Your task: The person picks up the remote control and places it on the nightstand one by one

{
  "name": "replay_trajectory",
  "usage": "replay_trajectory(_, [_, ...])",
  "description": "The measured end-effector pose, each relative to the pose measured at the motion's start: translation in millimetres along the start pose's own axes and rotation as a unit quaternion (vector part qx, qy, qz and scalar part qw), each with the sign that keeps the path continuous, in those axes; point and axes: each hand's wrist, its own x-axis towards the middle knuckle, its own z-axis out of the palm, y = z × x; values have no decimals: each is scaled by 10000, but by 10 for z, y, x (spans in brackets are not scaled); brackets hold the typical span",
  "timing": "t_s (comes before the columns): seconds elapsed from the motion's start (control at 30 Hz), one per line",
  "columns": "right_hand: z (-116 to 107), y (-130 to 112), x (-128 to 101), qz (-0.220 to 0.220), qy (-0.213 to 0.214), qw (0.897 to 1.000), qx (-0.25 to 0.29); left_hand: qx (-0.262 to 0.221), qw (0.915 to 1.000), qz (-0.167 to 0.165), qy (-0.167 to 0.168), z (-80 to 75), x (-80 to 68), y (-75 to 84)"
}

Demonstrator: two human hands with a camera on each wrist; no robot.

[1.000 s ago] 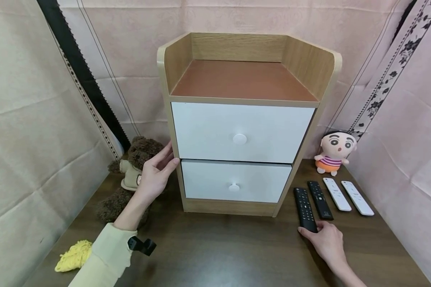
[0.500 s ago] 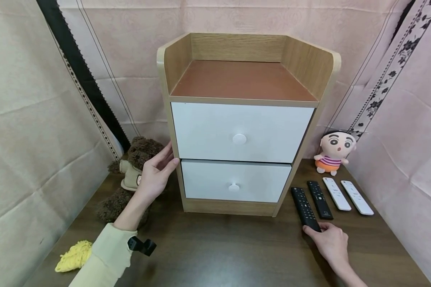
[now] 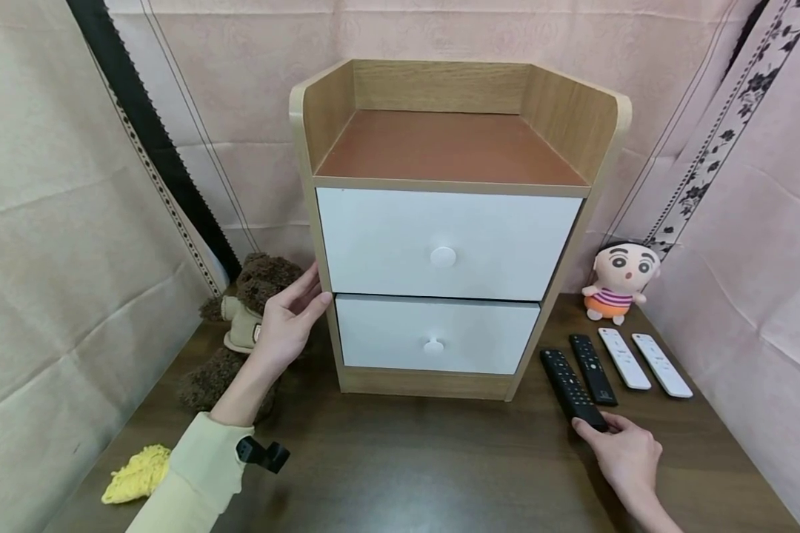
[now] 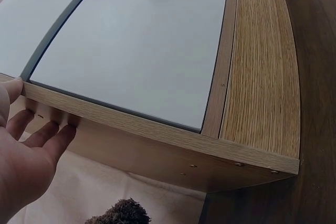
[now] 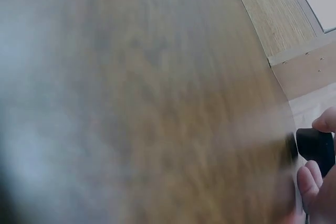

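A two-drawer wooden cabinet [image 3: 427, 382] with white drawer fronts stands at the middle of the table. My left hand [image 3: 287, 323] rests against its left side; in the left wrist view the fingers [image 4: 59, 141] lie on the side panel and the thumb touches the front edge. On the right, my right hand [image 3: 625, 457] pinches the near end of a black remote control [image 3: 569, 385] between thumb and fingers. This remote slants, its near end close to a second black remote [image 3: 593, 370]. In the right wrist view only the held remote's dark end [image 5: 315, 142] shows.
Two white remotes [image 3: 624, 359] lie right of the black ones, with a cartoon doll [image 3: 616, 285] behind them. A brown plush bear [image 3: 243, 329] sits left of the cabinet, behind my left arm. A yellow cloth [image 3: 138, 474] lies at front left. Fabric curtains enclose the table.
My right hand has shifted to the right, swinging the near end of the black remote rightward so that it slants more. My left hand stays in place on the cabinet.
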Motion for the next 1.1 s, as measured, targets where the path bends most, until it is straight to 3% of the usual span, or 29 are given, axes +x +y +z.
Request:
replay_trajectory(0.2, [-74, 8, -31, 277, 366, 9982, 375, 26, 10000, -42, 5, -6, -3, 2])
replay_trajectory(0.37, [-148, 5, -54, 332, 608, 9901, 1220, 23, 10000, -45, -2, -10, 3, 5])
replay_trajectory(0.57, [-255, -34, -66, 299, 708, 9696, 2324, 36, 9999, -102, -33, -16, -2, 10])
replay_trajectory(0.8, [-426, -62, -15, 407, 619, 9313, 3567, -9, 9999, -131, -47, -17, -23, 14])
replay_trajectory(1.1, [-621, -102, 18, 166, 643, 8985, 4340, -262, 9994, -221, -19, -7, -12, 37])
